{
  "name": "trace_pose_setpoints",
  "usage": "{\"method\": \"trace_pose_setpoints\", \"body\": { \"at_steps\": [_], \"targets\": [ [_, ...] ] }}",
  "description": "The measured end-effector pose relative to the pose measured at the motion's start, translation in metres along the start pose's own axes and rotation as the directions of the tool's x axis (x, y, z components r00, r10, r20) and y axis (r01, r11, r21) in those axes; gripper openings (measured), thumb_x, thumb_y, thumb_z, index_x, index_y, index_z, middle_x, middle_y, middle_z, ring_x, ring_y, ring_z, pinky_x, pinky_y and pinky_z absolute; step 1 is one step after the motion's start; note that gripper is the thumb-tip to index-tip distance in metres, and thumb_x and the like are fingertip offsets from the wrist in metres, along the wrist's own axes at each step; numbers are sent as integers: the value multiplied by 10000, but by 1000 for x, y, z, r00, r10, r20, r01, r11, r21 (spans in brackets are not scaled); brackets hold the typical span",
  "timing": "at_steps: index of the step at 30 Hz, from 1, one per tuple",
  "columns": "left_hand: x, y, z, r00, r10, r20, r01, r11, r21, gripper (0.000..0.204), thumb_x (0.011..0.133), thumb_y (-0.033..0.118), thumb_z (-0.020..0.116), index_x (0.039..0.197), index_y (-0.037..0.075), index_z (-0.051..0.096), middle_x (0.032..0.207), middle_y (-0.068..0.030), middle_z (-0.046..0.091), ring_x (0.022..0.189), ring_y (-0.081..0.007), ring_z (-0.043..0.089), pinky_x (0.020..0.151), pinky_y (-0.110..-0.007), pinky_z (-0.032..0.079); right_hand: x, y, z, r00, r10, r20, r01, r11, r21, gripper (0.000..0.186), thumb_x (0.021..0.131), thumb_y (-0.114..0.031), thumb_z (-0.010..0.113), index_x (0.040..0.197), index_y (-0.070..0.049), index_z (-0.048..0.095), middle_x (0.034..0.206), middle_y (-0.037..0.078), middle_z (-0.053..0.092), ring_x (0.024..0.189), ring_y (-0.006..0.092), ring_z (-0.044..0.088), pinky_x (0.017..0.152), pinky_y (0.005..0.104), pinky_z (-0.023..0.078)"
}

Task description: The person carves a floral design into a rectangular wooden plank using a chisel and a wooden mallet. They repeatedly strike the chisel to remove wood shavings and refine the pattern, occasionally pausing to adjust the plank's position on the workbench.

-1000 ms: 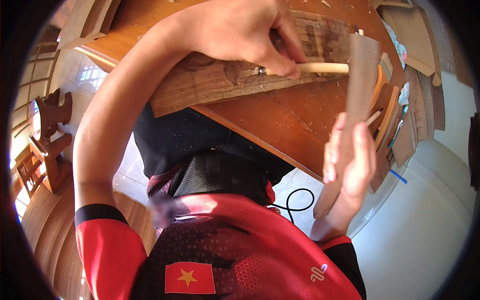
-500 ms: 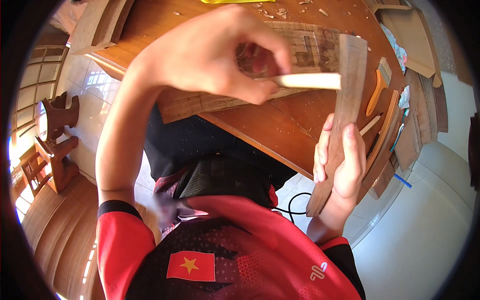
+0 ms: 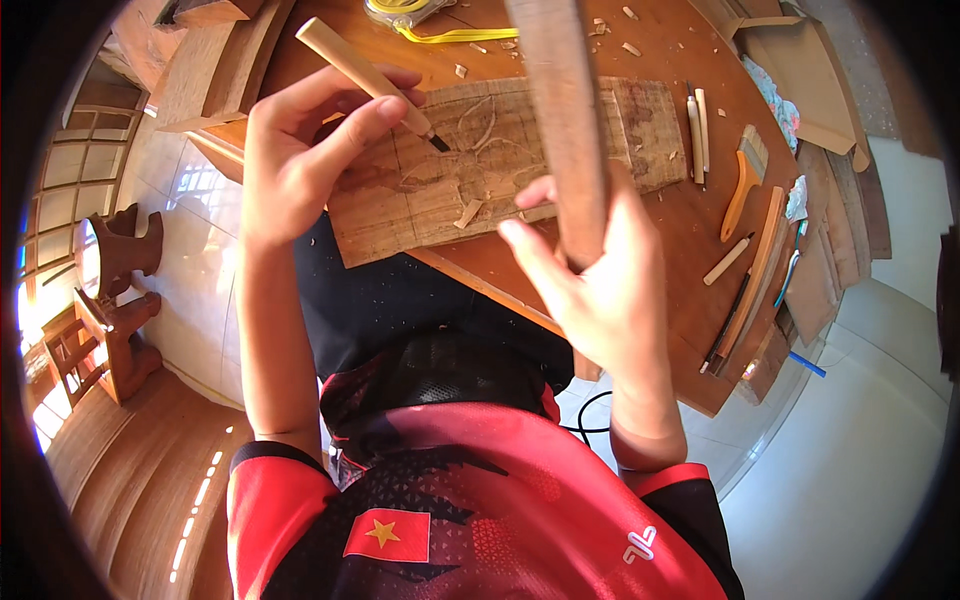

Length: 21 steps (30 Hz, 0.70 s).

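Note:
My left hand (image 3: 300,165) grips a carving chisel (image 3: 355,70) by its pale wooden handle. The short dark blade slants down to the right, over or at a carved plank (image 3: 390,228); contact cannot be made out. Leaf-like or petal-like shapes are cut into this brown board, and a curled wood shaving (image 3: 469,213) lies on its near part. In my right hand (image 3: 615,295) is a thick wooden bar (image 3: 563,100), held near its lower part. It stands up over the plank and hides some of the carving.
Right of the plank lie more wooden-handled tools (image 3: 698,135), an orange-handled brush (image 3: 742,185) and a short chisel (image 3: 728,260). A yellow-strapped tape measure (image 3: 405,12) sits at the back. Wood blocks (image 3: 220,65) stand far left; boards and a cardboard box (image 3: 815,80) are at right.
The chisel's handle end was against the wooden bar; now the chisel is turned blade-down over the plank. My left hand has moved left, and the bar has swung left over the plank.

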<state>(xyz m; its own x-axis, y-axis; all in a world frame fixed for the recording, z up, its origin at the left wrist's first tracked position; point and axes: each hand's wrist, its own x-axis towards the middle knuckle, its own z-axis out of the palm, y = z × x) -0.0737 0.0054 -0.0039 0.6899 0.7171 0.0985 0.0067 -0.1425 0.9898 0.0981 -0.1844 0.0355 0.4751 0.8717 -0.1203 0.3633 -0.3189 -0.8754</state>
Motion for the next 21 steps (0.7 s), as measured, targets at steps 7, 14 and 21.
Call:
{"method": "trace_pose_setpoints", "body": {
  "at_steps": [7, 14, 21],
  "targets": [
    [-3, -6, 3, 1000, 16, -25, -18, 996, -85, 268, 968, 97, 707, 1185, -59, 711, 1049, -123, 758, 965, -160, 720, 884, -285, 551, 7, 11, 34, 980, -195, -22, 185, 954, -234, 508, 833, -174, 834, 1158, 39, 507, 863, 279, 655, 795, 493, 674, 660, 530, 535],
    [-5, -3, 0, 999, 32, 3, -32, 997, -71, 267, 964, 91, 708, 1180, -66, 710, 1043, -126, 759, 957, -154, 719, 883, -285, 556, 13, 11, 21, 994, -100, -35, 95, 988, -122, 389, 849, -112, 789, 1099, -9, 509, 814, 217, 693, 771, 459, 701, 669, 497, 549],
    [-6, 3, 3, 1000, -13, -9, 12, 999, -33, 264, 958, 102, 715, 1163, -64, 719, 1021, -112, 761, 948, -144, 714, 874, -277, 553, 12, 12, 20, 980, -199, -11, 193, 962, -190, 342, 835, -64, 778, 1075, -20, 539, 866, 130, 712, 809, 341, 717, 739, 415, 550]
  ]
}}
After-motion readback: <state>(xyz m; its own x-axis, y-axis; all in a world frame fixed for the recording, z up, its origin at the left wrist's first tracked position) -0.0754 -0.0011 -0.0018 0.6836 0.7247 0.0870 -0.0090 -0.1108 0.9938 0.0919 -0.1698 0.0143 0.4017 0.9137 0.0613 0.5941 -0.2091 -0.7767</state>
